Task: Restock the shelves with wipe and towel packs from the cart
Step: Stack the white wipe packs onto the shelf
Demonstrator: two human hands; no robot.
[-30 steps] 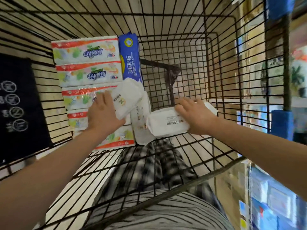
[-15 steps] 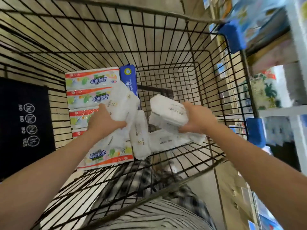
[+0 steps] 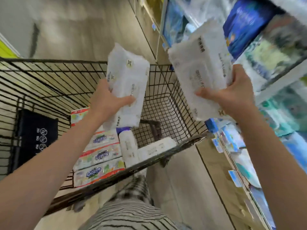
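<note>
Aloft — left hand, right hand each grip packs.

A shop aisle: a wire cart stands beside shelves stacked with packaged goods.

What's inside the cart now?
A stack of colourful packs, two white packs beside it, and a blue pack mostly hidden behind the held pack in the left hand. Anything under the stack is covered.

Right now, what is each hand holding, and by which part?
The left hand grips one bundle of white wipe packs around its middle, thumb across the front. The right hand grips a second bundle of white wipe packs around its lower half.
</note>
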